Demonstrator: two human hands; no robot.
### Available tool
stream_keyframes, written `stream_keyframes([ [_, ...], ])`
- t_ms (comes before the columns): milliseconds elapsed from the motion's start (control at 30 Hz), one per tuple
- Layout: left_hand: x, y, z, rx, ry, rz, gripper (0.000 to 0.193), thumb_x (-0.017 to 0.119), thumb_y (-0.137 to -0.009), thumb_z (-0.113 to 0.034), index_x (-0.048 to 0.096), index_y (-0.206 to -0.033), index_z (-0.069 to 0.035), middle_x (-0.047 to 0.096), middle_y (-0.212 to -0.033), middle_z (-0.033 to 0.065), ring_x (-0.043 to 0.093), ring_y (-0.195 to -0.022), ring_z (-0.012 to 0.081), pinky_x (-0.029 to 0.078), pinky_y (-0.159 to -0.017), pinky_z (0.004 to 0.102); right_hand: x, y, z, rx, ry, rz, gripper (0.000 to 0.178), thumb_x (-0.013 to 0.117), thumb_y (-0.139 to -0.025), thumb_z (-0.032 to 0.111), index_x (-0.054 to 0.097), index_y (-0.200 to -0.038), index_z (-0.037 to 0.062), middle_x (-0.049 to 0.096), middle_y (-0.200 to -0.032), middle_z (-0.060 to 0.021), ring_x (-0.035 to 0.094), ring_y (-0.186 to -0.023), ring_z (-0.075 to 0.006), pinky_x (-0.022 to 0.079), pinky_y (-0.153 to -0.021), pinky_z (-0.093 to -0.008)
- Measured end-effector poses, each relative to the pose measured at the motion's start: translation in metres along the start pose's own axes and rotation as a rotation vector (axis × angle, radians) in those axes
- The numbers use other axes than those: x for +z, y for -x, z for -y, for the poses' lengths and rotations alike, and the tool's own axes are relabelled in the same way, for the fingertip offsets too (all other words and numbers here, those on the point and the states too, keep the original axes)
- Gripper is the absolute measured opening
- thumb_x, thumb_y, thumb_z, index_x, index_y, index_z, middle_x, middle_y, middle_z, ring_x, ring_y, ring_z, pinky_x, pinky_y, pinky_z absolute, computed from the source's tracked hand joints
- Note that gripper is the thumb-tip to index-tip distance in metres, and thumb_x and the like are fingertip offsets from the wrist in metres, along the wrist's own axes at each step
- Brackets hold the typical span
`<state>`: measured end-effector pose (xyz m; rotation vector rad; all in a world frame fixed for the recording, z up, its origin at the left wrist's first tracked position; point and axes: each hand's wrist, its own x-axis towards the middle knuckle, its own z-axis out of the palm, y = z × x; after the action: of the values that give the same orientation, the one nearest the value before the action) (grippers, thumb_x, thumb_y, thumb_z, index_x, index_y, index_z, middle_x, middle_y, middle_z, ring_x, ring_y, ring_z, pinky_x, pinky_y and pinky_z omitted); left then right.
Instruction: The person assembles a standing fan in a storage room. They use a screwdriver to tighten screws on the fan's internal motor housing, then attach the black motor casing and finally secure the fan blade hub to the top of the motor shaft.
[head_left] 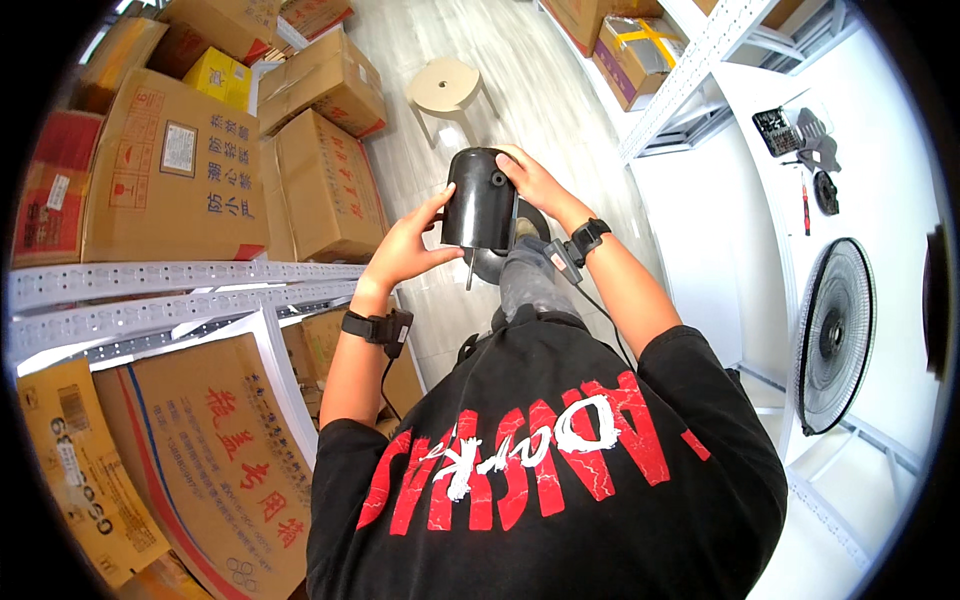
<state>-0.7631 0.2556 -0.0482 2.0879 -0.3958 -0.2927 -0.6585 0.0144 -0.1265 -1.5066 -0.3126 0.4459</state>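
Between my two hands, out in front of me, is a glossy black fan motor housing (480, 205). It is drum-shaped, with a thin metal shaft sticking out of its lower end. My left hand (408, 248) closes on its left side, fingers along the side and thumb under the lower rim. My right hand (535, 183) grips the upper right, near a round knob on the casing; some of its fingers are hidden behind. Each wrist wears a black strap with a small cabled device.
A beige stool (444, 88) stands ahead on the floor. Cardboard boxes (165, 170) fill the metal shelving (190, 285) on my left. The white table (740, 260) on my right bears a black fan grille (836, 335), a red screwdriver (805, 205) and a case of small bits (775, 132).
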Motion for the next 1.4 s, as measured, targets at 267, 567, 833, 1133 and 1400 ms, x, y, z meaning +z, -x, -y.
stream_keyframes([
  [267, 0.012, 0.013, 0.012, 0.049, -0.052, -0.147, 0.093, 0.081, -0.068, 0.001, 0.043, -0.15, -0.019, 0.057, -0.134, 0.0117, 0.063, -0.107, 0.0274, 0.052, -0.096, 0.0388, 0.005, -0.005, 0.011, -0.005, -0.009, 0.088, 0.045, 0.051, -0.104, 0.041, 0.056, -0.13, 0.0041, 0.06, -0.118, -0.0053, 0.054, -0.11, -0.0148, 0.043, -0.097, -0.0305],
  [567, 0.01, 0.014, 0.0, -0.146, 0.425, -0.052, 0.097, 0.068, -0.074, 0.003, 0.028, -0.159, -0.022, 0.044, -0.151, 0.0111, 0.057, -0.118, 0.0241, 0.047, -0.103, 0.0382, 0.012, -0.008, 0.017, 0.226, -0.185, -0.063, 0.05, 0.05, -0.104, 0.046, 0.058, -0.125, 0.0015, 0.061, -0.107, -0.0029, 0.053, -0.101, -0.0123, 0.043, -0.093, -0.0289],
  [833, 0.014, -0.011, 0.025, -0.116, 0.46, -0.033, 0.07, 0.065, -0.098, -0.029, 0.031, -0.156, -0.011, 0.046, -0.149, 0.0159, 0.047, -0.134, 0.0272, 0.039, -0.11, 0.0399, 0.002, 0.009, -0.027, 0.133, -0.17, -0.138, 0.061, 0.049, -0.103, 0.051, 0.051, -0.135, -0.0002, 0.056, -0.128, -0.0098, 0.051, -0.12, -0.0181, 0.038, -0.105, -0.0317],
  [1133, 0.026, -0.033, 0.032, -0.186, 0.318, -0.079, 0.087, 0.066, -0.096, -0.035, 0.014, -0.159, -0.005, 0.03, -0.158, 0.0228, 0.029, -0.147, 0.0302, 0.026, -0.119, 0.0386, -0.006, 0.001, 0.02, 0.249, 0.061, -0.189, 0.06, 0.048, -0.102, 0.053, 0.045, -0.139, 0.0056, 0.062, -0.118, -0.0112, 0.06, -0.096, -0.0209, 0.051, -0.079, -0.0329],
  [1400, 0.071, -0.018, 0.041, -0.21, 0.468, -0.222, 0.099, 0.063, -0.095, -0.046, 0.004, -0.157, 0.004, 0.029, -0.158, 0.0271, 0.031, -0.147, 0.0341, 0.027, -0.119, 0.0379, -0.01, 0.103, 0.017, 0.128, 0.268, 0.167, 0.12, 0.08, -0.084, 0.024, -0.014, -0.158, 0.0091, 0.033, -0.155, -0.0243, 0.051, -0.129, -0.0312, 0.046, -0.101, -0.0408],
])
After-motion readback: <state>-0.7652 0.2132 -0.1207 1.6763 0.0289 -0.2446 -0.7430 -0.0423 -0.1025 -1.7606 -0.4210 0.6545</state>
